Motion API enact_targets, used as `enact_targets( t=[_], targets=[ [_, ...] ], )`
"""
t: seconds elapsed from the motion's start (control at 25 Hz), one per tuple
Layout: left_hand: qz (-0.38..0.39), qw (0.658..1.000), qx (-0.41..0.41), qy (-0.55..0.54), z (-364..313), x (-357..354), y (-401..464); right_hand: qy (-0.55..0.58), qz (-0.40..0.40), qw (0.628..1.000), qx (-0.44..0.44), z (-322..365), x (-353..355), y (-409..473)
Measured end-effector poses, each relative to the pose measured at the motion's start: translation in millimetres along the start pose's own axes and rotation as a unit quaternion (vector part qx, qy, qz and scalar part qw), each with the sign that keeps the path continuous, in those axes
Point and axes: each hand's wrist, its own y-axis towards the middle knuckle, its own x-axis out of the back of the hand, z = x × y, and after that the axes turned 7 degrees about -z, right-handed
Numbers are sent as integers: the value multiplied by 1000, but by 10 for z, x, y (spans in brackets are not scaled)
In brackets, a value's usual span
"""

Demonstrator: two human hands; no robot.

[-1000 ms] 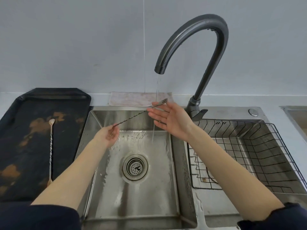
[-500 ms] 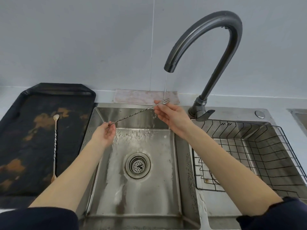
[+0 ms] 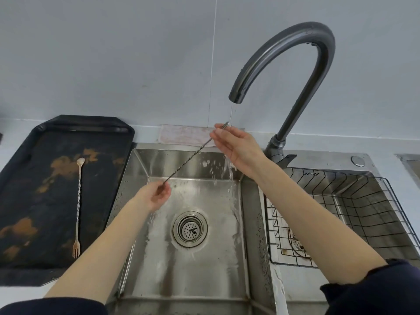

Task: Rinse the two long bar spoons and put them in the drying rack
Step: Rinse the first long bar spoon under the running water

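A twisted steel bar spoon [image 3: 193, 155] slants across the back of the sink [image 3: 204, 273]. My left hand [image 3: 154, 196] grips its lower end over the basin. My right hand [image 3: 238, 148] pinches its upper end between thumb and fingers, right under the thin stream of water from the faucet [image 3: 306, 42]. The second bar spoon [image 3: 78, 201], with a fork tip toward me, lies alone on the black tray [image 3: 34, 155] at the left. The wire drying rack [image 3: 363, 201] sits in the right basin and holds no spoon.
Water runs down past my right wrist into the basin, around the round drain strainer [image 3: 190, 228]. A pinkish cloth [image 3: 181, 135] lies on the ledge behind the sink. The tray has brown stains. Another steel edge shows at the far right.
My right hand's fingers have closed from lying flat under the spoon's tip to pinching it in the stream. The spoon now slants more steeply. The view has shifted right.
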Motion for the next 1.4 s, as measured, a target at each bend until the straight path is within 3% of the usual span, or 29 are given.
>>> enact_targets(
  t=[0.08, 0.16, 0.32, 0.4, 0.52, 0.6, 0.76, 0.92, 1.08, 1.2, 1.4],
  targets=[
    [35, 985, -3, 168, 89, -17, -69, -36, -24, 999, 21, 77, -37, 1],
    [85, 949, -5, 302, 189, -69, -165, -91, -70, 991, 63, 137, -65, 7],
    [166, 904, -6, 394, 358, -203, -290, -152, -111, 972, 145, 212, -87, 10],
    [197, 864, -35, 463, 434, -267, -321, -164, -108, 967, 164, 207, -87, -1],
    [205, 739, -203, 608, 548, -396, -358, -201, -91, 959, 180, 185, -85, -32],
    [173, 692, -326, 621, 593, -547, -393, -223, -76, 953, 189, 187, -82, -63],
    [125, 677, -429, 585, 513, -925, -543, -238, -71, 945, 212, 174, -37, -163],
    [135, 634, -439, 623, 460, -1164, -679, -268, -84, 931, 234, 177, -6, -245],
    [163, 641, -415, 625, 422, -1226, -772, -314, -80, 910, 257, 219, -8, -230],
    [133, 631, -447, 620, 383, -1270, -806, -331, -124, 899, 260, 228, 18, -165],
    [136, 657, -455, 585, 337, -1244, -846, -363, -110, 894, 239, 162, 36, -116]
  ],
)
